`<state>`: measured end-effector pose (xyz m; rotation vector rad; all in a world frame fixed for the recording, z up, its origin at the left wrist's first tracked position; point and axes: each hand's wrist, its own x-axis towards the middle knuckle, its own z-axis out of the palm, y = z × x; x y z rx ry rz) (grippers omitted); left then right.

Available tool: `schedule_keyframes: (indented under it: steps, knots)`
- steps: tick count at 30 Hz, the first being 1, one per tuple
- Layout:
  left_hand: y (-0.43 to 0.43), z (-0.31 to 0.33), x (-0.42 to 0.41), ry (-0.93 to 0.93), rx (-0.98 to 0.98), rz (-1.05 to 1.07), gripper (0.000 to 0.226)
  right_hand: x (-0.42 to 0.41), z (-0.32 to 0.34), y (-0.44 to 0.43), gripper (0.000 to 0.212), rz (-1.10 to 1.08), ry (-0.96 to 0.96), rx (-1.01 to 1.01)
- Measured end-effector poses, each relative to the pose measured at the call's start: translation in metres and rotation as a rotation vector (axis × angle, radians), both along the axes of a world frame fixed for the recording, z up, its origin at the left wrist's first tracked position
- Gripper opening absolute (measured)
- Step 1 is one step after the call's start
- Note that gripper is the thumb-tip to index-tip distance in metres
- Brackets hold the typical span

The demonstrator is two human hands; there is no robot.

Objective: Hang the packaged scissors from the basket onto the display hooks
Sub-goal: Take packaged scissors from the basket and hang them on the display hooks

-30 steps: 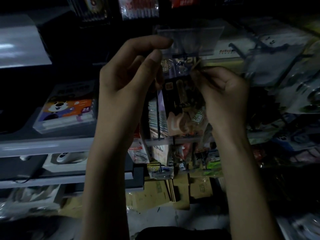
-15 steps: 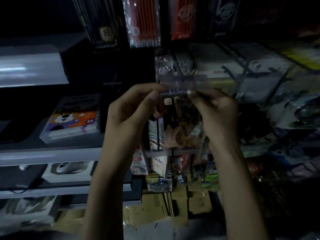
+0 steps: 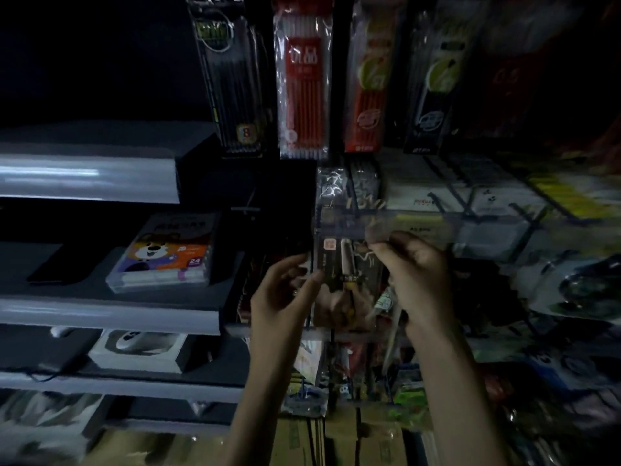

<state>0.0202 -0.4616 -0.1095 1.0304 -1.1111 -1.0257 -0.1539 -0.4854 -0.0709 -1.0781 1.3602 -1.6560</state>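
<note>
Left hand (image 3: 285, 297) had dropped, loose-fingered, beside the scissors pack (image 3: 346, 274); right hand (image 3: 413, 274) pinched its top. One-handed in gloom, it could miss the hook and fall.

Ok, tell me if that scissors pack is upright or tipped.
Upright: the scissors pack stands vertical, the right hand pinching its top. Hooked or not: cannot tell.
</note>
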Motion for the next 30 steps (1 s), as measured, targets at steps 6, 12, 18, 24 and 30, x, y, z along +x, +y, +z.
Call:
schedule_keyframes:
  steps: [6,12,18,24,30]
  knots:
    - [0.004,-0.009,-0.004,-0.065,-0.030,-0.011,0.016,-0.007,0.005,0.006,0.006,0.084,0.075,-0.009]
    - [0.001,-0.008,0.000,-0.019,-0.003,-0.014,0.015,-0.019,-0.012,0.025,0.005,0.061,0.373,0.027]
    - [-0.006,-0.015,-0.001,-0.046,-0.035,0.006,0.005,-0.004,-0.034,0.026,0.010,-0.045,0.447,0.069]
    - [-0.022,-0.022,-0.006,-0.116,-0.079,0.037,0.006,-0.002,-0.033,0.022,0.012,-0.143,0.545,0.065]
    - [-0.044,-0.024,-0.010,-0.115,-0.064,0.076,0.005,-0.001,-0.028,0.006,0.014,-0.170,0.586,0.089]
